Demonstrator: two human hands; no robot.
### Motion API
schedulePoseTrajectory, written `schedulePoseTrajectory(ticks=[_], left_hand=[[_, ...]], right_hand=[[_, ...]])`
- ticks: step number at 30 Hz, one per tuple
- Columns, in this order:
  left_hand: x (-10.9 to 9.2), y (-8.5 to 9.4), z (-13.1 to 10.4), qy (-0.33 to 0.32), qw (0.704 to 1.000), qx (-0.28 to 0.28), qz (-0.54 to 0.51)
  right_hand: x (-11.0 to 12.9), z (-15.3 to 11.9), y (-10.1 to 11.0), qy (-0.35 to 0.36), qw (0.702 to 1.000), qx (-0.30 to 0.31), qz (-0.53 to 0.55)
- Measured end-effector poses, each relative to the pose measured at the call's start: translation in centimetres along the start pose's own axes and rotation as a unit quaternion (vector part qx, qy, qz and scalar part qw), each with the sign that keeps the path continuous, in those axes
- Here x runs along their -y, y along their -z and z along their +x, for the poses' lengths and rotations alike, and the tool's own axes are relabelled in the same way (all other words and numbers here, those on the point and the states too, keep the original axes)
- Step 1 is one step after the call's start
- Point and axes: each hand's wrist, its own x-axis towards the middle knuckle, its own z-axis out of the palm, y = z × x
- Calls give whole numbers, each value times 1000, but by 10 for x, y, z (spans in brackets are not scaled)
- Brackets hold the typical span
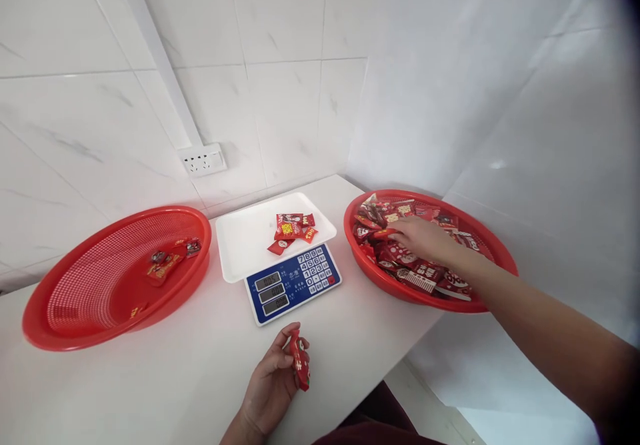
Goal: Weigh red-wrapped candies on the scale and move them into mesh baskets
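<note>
Left hand (pixel 275 379) grips a red packet (pixel 300 363), apart from the scale (pixel 295 283); right hand (pixel 419 237) pinches another packet (pixel 383 233) in the basket (pixel 362 263) overhanging the right edge of the table (pixel 190 378).

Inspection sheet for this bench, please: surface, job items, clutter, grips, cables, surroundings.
Surface: white table, bearing the scale and baskets.
Scale: several red packets on its white tray; display readings too small to trust.
Left basket: red, a few packets inside.
Right basket: red, many packets inside; seems to overhang the table edge.
Clutter: nothing seen.
Left grip: holds one red packet, in front of the scale.
Right grip: in right basket, fingers at a packet; hold unclear.
Cables: nothing seen.
Surroundings: tiled wall, trunking running to a socket.
</note>
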Motion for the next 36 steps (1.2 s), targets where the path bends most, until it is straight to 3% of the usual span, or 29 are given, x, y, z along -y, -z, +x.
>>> schedulePoseTrajectory(ticks=[6,10,12,17,21,25,27,30,36], left_hand=[[-1,1,2,13,1000,-5,-16],[-1,1,3,11,1000,-7,-20],[-1,1,3,10,1000,-9,-20],[-2,-1,2,4,1000,-12,-12],[-2,0,2,-10,1000,-4,-3],[-1,2,3,-30,999,20,5],[0,3,3,-31,999,33,8],[1,3,5,-24,999,40,14],[1,4,5,-30,999,33,30]], right_hand=[[-10,-18,27,-32,987,32,157],[-24,-29,43,37,964,131,229],[-29,-26,44,45,959,144,241],[-22,2,13,-83,988,15,133],[-14,17,-12,-109,989,-4,97],[-18,18,-5,-83,988,-38,126],[-16,18,5,-108,980,-74,152],[2,18,17,-119,957,-90,248],[82,30,22,-13,944,5,331]])
